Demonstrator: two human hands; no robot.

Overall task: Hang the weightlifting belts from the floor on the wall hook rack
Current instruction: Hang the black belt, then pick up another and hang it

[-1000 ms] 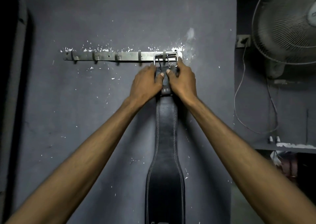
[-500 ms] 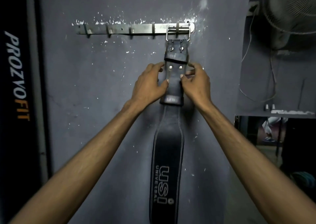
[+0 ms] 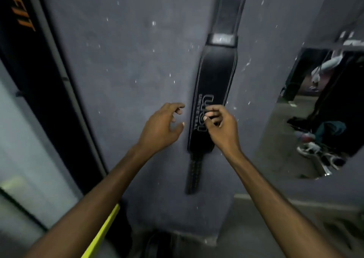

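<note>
A black leather weightlifting belt (image 3: 213, 74) with white stitching and pale lettering hangs flat down the grey wall, its narrow tail end low near the floor. Its top and the hook rack lie above the frame. My left hand (image 3: 161, 127) hovers just left of the belt's wide part, fingers spread and curled, holding nothing. My right hand (image 3: 220, 127) is in front of the belt's lower wide part, fingers loosely curled over the lettering; whether it touches the belt is unclear. The picture is blurred by motion.
A dark upright panel with orange lettering (image 3: 25, 23) stands at the left. A yellow-green strip (image 3: 102, 234) shows by my left forearm. At the right, a wall opening or mirror (image 3: 323, 119) shows clothes and shoes. Something dark lies on the floor (image 3: 159, 244) below the belt.
The view has swung downward, so the rack and buckle have left the frame. Both hands have let go of the belt's upper strap and dropped lower, to beside its wide part.
</note>
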